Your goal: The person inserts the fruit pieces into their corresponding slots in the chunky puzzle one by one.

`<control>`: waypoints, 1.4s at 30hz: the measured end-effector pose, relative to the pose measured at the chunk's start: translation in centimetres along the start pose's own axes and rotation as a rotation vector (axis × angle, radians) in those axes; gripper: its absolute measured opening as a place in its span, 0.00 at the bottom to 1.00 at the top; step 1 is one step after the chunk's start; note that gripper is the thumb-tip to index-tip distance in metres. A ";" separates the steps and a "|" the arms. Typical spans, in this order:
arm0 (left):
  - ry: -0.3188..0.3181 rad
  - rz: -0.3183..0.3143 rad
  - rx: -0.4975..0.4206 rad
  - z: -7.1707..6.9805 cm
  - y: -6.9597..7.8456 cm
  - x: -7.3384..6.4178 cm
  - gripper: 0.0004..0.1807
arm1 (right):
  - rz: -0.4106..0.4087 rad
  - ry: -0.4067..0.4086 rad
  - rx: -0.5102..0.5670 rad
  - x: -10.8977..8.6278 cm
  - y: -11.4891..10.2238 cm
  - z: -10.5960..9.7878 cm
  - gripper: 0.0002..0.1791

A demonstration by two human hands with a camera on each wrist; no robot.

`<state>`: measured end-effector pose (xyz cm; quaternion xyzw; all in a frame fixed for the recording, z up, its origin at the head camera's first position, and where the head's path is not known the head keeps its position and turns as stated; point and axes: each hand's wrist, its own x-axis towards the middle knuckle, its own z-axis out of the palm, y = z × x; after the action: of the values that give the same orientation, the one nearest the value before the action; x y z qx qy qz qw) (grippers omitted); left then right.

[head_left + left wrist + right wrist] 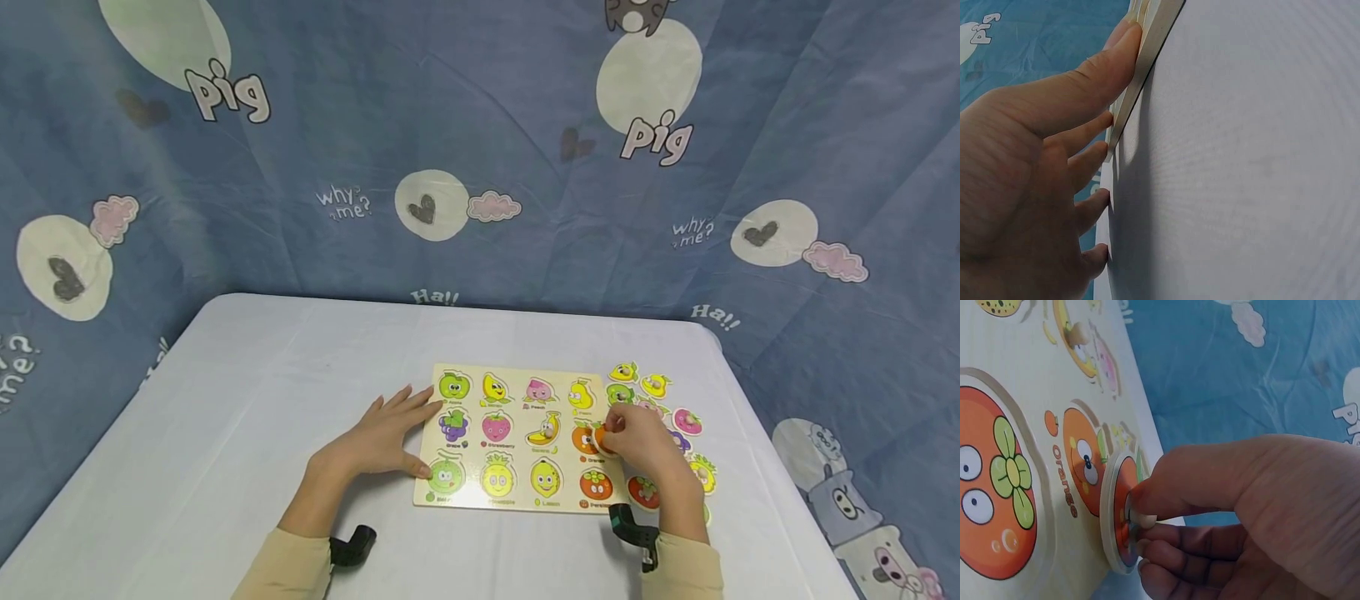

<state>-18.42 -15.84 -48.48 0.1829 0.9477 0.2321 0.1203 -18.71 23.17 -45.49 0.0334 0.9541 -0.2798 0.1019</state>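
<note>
A pale wooden fruit puzzle board (522, 477) lies on the table. My right hand (647, 442) pinches the small wooden knob of a round orange puzzle piece (1124, 484) at the board's right side. In the right wrist view the piece stands tilted, beside the printed orange recess (1077, 444) and partly overlapping it. My left hand (378, 437) rests at the board's left edge with fingers spread, the thumb (1116, 62) on the edge near the melon picture (446, 476). A banana piece with a knob (1077, 334) sits in the board.
Several loose fruit pieces lie right of the board, among them a pink one (687, 421), a pineapple (703, 473) and a red one (643, 492). My right forearm covers some. White cloth (247, 400) covers the table; a blue printed curtain (480, 125) hangs behind.
</note>
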 end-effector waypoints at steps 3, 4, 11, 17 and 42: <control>0.001 0.002 0.005 -0.1 0.0 0.0 0.59 | -0.010 0.002 0.003 0.0 -0.3 0.0 0.07; 0.002 0.002 0.005 -0.1 0.0 0.0 0.59 | -0.014 0.006 0.001 0.1 -0.3 0.1 0.07; 0.001 -0.001 0.002 -0.2 0.1 0.1 0.59 | -0.027 0.022 -0.007 0.1 -0.6 0.2 0.06; 0.005 0.001 0.008 -0.2 0.1 0.2 0.59 | -0.040 0.031 -0.019 0.2 -0.8 0.3 0.06; -0.007 0.003 -0.010 -0.3 0.0 -0.1 0.60 | -0.059 0.021 0.005 0.5 -1.3 1.9 0.05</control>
<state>-18.48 -16.02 -48.18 0.1847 0.9459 0.2363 0.1241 -19.02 21.04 -46.41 0.0085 0.9550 -0.2847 0.0832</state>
